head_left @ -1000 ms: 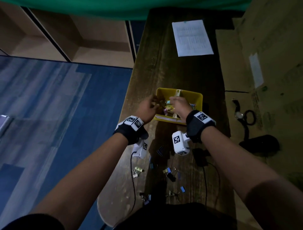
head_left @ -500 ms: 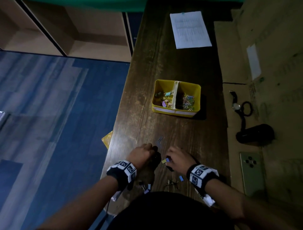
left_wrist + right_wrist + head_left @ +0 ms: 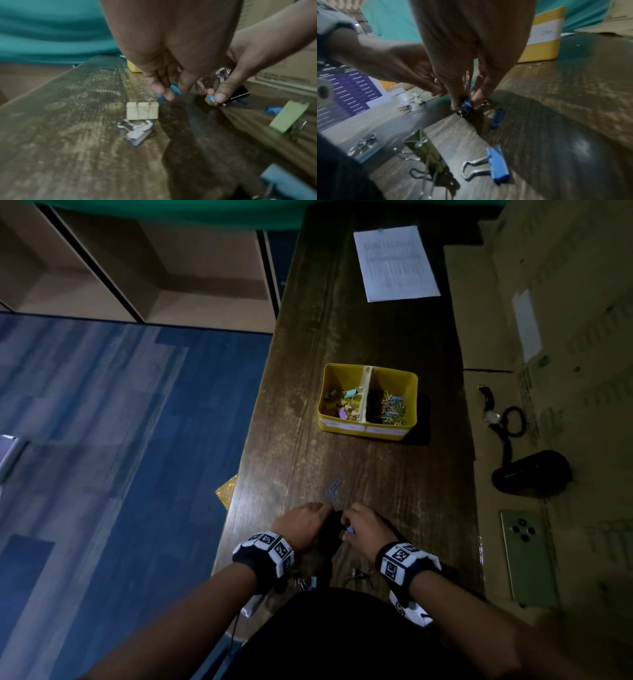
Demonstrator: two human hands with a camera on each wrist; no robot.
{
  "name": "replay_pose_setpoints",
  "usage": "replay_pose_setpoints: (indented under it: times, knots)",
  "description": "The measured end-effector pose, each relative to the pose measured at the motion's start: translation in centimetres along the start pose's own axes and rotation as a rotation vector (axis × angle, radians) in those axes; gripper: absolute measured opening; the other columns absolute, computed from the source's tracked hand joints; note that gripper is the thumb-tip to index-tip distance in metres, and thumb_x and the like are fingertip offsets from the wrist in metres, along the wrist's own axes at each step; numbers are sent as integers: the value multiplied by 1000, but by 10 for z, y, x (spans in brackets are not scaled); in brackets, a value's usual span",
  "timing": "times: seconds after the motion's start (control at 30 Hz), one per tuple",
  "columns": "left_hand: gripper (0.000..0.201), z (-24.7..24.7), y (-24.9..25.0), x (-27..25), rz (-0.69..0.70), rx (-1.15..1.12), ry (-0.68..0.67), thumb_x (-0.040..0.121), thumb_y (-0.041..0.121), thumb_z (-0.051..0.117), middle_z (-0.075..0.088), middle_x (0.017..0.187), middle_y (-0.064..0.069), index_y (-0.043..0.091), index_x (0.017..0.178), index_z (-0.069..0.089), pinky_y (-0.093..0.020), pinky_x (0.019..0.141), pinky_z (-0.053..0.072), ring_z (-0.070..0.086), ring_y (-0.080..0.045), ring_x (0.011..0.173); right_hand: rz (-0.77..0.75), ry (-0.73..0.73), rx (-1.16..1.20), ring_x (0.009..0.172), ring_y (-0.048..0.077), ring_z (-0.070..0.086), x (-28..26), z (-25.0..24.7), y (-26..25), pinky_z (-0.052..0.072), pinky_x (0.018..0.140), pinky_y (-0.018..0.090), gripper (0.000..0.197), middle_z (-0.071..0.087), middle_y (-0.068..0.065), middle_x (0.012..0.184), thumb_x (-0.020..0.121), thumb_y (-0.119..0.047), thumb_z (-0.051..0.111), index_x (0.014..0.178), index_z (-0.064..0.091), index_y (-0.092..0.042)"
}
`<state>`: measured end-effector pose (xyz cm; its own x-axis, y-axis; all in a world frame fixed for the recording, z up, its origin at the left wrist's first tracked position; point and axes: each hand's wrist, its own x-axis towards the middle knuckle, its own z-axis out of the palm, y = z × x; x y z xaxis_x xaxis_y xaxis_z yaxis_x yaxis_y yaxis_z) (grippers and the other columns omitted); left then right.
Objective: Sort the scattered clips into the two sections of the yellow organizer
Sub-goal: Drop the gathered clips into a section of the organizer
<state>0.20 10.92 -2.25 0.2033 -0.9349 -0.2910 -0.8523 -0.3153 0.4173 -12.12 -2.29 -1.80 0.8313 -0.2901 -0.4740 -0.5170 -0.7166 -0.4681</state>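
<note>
The yellow organizer (image 3: 368, 428) stands mid-table, with binder clips in its left section and coloured paper clips in its right one. Both hands work side by side at the table's near edge. My left hand (image 3: 171, 94) pinches a small blue clip (image 3: 175, 88) between thumb and finger just above the wood. My right hand (image 3: 464, 104) pinches a blue and black binder clip (image 3: 466, 107) on the surface. Loose clips lie around: a beige binder clip (image 3: 142, 111), a pale one (image 3: 137, 133), a green one (image 3: 289, 117), a blue binder clip (image 3: 498, 162) and a blue paper clip (image 3: 496, 119).
A paper clip (image 3: 334, 487) lies just beyond the hands. A printed sheet (image 3: 395, 263) sits at the table's far end. Right of the table, on cardboard, are a phone (image 3: 527, 556), a black object (image 3: 531, 470) and a watch (image 3: 491, 416). The table's left edge drops to blue floor.
Both hands left the organizer and came back to the near edge among the scattered clips. They have drawn closer together, each pinching a clip.
</note>
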Motion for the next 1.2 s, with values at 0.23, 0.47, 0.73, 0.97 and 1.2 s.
replay_pose_setpoints:
  times: [0.23,0.47,0.73,0.97,1.2]
  knots:
    - [29,8,14,8,-35,-131,-72,89,35,49,57,101,-8,17,111,48,-43,69,53,62,-29,80,198,66,583,92,13,65,-8,-25,19,51,77,21,21,69,2,98,81,-10,72,101,69,-12]
    - [49,20,37,5,128,116,-134,89,51,45,56,112,-10,13,120,44,-41,76,53,58,-29,96,233,138,666,92,16,61,-8,-42,40,46,71,20,11,66,5,98,87,-13,65,98,65,-12]
    - [56,25,40,-2,229,219,-91,96,43,17,62,103,-15,3,113,53,-40,71,54,63,-30,86,58,45,300,96,14,59,-2,-28,33,48,86,27,24,55,-3,106,95,-9,46,99,68,-18]
    - [43,0,16,-7,87,118,-43,94,42,37,57,108,-13,5,115,48,-40,72,49,59,-30,91,-181,-133,-121,115,21,48,-9,-18,18,43,93,34,34,41,1,127,91,-26,58,123,54,-17]
    - [25,-91,-6,55,-130,-53,291,95,35,48,57,97,-3,14,107,49,-25,62,37,53,-16,74,-120,-131,67,113,16,51,0,-26,13,37,85,18,27,50,0,122,94,-20,56,120,61,-13]
